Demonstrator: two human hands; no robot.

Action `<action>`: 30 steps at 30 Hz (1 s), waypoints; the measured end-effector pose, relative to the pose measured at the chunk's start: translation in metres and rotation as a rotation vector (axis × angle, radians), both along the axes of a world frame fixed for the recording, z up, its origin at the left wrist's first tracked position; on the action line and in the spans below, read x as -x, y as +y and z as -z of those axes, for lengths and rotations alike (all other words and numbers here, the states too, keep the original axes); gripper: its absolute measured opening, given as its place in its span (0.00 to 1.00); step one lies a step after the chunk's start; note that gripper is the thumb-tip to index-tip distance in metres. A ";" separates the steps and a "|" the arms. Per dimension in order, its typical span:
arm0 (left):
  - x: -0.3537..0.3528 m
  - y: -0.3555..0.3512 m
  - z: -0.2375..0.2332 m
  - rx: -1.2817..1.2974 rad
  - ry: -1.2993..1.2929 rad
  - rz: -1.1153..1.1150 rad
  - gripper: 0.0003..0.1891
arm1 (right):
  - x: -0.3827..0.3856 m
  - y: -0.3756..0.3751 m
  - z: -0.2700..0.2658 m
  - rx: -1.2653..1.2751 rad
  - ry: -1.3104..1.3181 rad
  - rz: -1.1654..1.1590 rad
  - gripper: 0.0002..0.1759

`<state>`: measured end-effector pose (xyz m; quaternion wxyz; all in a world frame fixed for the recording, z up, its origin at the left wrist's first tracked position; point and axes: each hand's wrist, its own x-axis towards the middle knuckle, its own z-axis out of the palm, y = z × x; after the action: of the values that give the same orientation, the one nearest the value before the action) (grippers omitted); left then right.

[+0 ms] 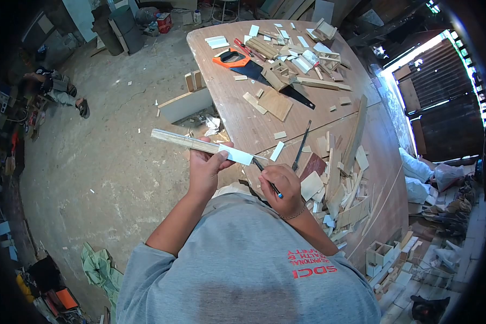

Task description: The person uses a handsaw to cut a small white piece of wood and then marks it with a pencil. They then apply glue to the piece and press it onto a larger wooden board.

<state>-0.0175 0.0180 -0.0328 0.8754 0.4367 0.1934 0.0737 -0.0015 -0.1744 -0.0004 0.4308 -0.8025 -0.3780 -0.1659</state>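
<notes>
My left hand (206,167) is closed round a long wooden strip (173,139), with its thumb pressing a white rectangular piece (236,154) against the strip's right end. In my right hand (281,186) is a dark pen (274,187) with a blue end, and its tip meets the right edge of the white piece. Both hands are in front of my grey shirt, by the table's near left edge. Just beyond my right hand, a thin dark tool (301,146) lies on the table (221,86).
An orange-handled saw (259,74) lies among wood scraps at the table's far side. More offcuts (337,194) are piled to the right of my right hand. A seated person (62,89) is at the far left. White sacks (416,175) stand at the right.
</notes>
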 end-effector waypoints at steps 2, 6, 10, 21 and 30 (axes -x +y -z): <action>0.000 0.002 0.005 -0.004 -0.018 0.020 0.25 | 0.000 0.002 0.003 0.021 -0.013 -0.004 0.13; -0.001 0.000 0.003 -0.007 -0.007 -0.013 0.25 | 0.001 0.006 0.006 0.058 -0.016 0.007 0.13; 0.000 0.001 0.002 -0.019 -0.024 -0.003 0.24 | 0.003 0.007 0.009 0.070 -0.009 0.022 0.12; -0.001 -0.002 0.007 -0.049 -0.051 -0.006 0.24 | 0.004 0.013 0.015 0.055 -0.002 0.055 0.11; -0.009 0.008 0.018 0.020 -0.021 -0.129 0.22 | -0.003 0.015 0.014 0.034 0.361 -0.339 0.03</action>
<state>-0.0082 0.0263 -0.0512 0.8752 0.4139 0.2128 0.1323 0.0017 -0.1597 -0.0143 0.4994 -0.7514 -0.4269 0.0613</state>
